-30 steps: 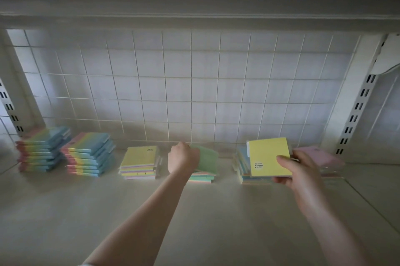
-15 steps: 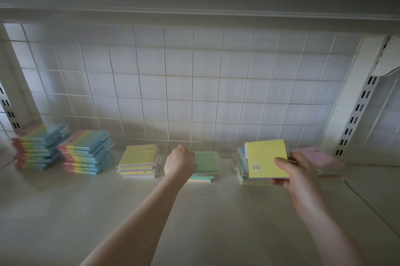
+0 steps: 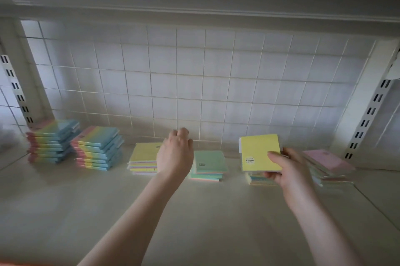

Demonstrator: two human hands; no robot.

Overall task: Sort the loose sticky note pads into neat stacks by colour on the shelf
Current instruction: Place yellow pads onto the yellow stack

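Observation:
On the pale shelf (image 3: 194, 211), my right hand (image 3: 290, 174) pinches a yellow sticky note pad (image 3: 258, 151), thumb on its face, just above a mixed-colour stack (image 3: 258, 179). My left hand (image 3: 175, 154) hovers with loosely curled fingers and holds nothing. It is between a yellow-topped stack (image 3: 142, 155) and a green-topped stack (image 3: 211, 161), and it hides the yellow stack's right edge. A leaning pink-topped stack (image 3: 326, 161) lies to the right of my right hand.
Two taller stacks of rainbow-striped pads (image 3: 52, 140) (image 3: 97, 146) stand at the far left. A white wire grid (image 3: 194, 83) backs the shelf, with slotted uprights (image 3: 368, 112) at both sides. Another shelf runs close overhead.
My left hand set the green pad flat on the green-topped stack, let go, and drew left toward the yellow stack. My right hand keeps the yellow pad in about the same place.

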